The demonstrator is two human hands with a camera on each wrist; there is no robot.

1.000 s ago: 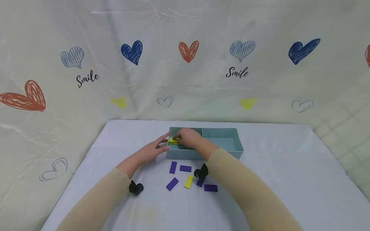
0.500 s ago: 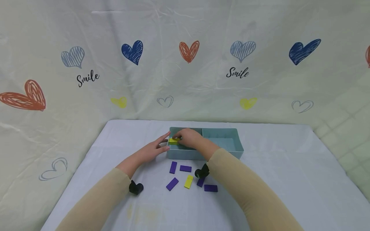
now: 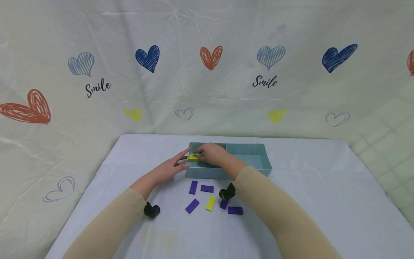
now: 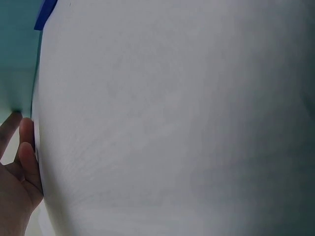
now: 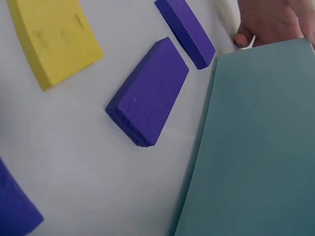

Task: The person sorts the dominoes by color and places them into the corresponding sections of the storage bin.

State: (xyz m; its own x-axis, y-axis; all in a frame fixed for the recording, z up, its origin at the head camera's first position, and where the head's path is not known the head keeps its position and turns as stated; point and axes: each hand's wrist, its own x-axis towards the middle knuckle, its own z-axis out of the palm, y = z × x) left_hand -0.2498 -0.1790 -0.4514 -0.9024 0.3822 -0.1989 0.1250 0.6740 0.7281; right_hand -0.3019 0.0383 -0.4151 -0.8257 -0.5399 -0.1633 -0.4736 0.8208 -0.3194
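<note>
A blue-green box (image 3: 207, 174) with a divider stands on the table. My left hand (image 3: 166, 170) rests its spread, fairly straight fingers against the box's left end; the left wrist view shows part of this hand (image 4: 19, 184) at its edge. Inside the left compartment, my right hand (image 3: 212, 154) bends its fingers over the right end of a yellow block (image 3: 193, 158), seemingly pinching it. That block lies against the left wall. The right hand hides much of this compartment. In the right wrist view the box's front wall (image 5: 256, 142) fills the right side, with my left hand (image 5: 275, 22) beyond it.
Several purple blocks, among them a tilted one (image 3: 192, 206) and a flat one (image 3: 235, 210), lie before the box. A loose yellow block (image 3: 210, 203) lies among them. Black wrist cameras (image 3: 152, 210) hang under both sleeves. A heart-printed cloth (image 3: 226, 100) hangs behind the table.
My right hand and wrist have shifted very slightly right, over the same yellow block. My left hand, the box and the loose blocks keep their places.
</note>
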